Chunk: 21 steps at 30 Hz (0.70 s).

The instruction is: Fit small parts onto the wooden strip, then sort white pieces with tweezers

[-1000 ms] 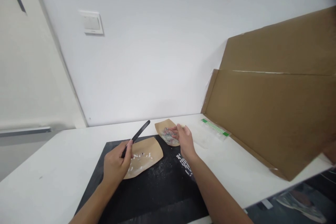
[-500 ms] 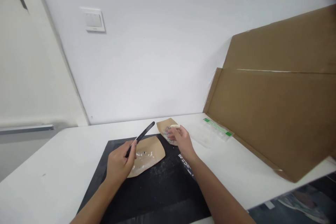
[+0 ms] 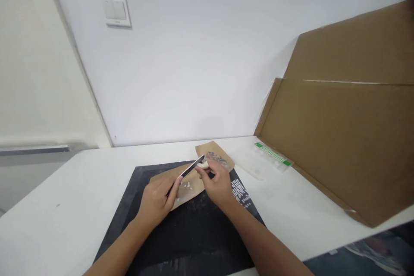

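Note:
My left hand (image 3: 158,196) is closed around a slim black nail file (image 3: 191,168) with a light edge, its tip pointing away and to the right. In my right hand (image 3: 218,183), thumb and fingers pinch a small elongated white piece (image 3: 202,165), its exact kind unclear. The file's far end is right at this piece; whether they touch I cannot tell. Under the hands lies a brown paper sheet (image 3: 187,196) with white bits (image 3: 189,184) on it. Behind my right hand, a second brown paper sheet (image 3: 207,146) carries a pile of small shiny bits (image 3: 221,160).
A black mat (image 3: 194,237) lies on the white table (image 3: 58,224). Several small white pieces (image 3: 238,187) are spread at its right side. Farther right are a clear strip with green ends (image 3: 273,154) and a large cardboard sheet (image 3: 339,138) by the wall.
My right hand has moved left and nearer with the white piece, up to the file. My left hand has shifted right, bringing the file's tip lower. More white pieces on the mat now show.

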Tool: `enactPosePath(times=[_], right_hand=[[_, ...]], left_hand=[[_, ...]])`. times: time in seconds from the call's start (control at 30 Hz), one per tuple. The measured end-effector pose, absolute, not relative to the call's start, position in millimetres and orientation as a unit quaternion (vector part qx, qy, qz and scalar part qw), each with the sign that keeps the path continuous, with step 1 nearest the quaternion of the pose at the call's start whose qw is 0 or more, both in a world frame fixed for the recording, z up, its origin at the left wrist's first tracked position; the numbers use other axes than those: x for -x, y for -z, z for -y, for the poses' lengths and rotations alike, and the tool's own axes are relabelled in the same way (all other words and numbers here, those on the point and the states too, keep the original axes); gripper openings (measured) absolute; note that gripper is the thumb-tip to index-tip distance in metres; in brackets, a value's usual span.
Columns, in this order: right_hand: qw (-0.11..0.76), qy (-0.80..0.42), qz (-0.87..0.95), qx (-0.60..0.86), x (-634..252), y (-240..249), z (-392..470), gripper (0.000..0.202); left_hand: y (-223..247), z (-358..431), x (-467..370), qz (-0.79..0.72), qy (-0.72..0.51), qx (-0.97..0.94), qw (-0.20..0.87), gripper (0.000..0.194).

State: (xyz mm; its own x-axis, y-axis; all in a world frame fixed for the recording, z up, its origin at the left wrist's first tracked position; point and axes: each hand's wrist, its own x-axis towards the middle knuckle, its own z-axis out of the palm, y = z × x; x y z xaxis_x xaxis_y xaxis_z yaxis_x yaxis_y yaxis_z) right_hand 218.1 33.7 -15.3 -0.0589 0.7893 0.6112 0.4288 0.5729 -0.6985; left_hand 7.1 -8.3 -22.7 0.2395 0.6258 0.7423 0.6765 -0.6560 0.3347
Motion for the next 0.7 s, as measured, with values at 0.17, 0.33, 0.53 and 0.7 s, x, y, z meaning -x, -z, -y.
enactPosePath(times=[0.17,0.33,0.53,0.7], right_hand=[[0.512,-0.044,0.744,0.428,-213,19,-26,0.027],[0.52,-0.021,0.731,0.44,-211,19,-27,0.022],[0.53,-0.028,0.722,0.443,-213,18,-27,0.023],[0.555,-0.096,0.701,0.438,-206,15,-23,0.023]], left_hand=[[23,9,-8,0.411,0.453,0.79,0.024,0.035],[22,9,-8,0.41,0.456,0.79,0.021,0.031],[25,11,-9,0.41,0.461,0.787,0.015,0.033],[25,10,-9,0.423,0.472,0.774,-0.002,0.036]])
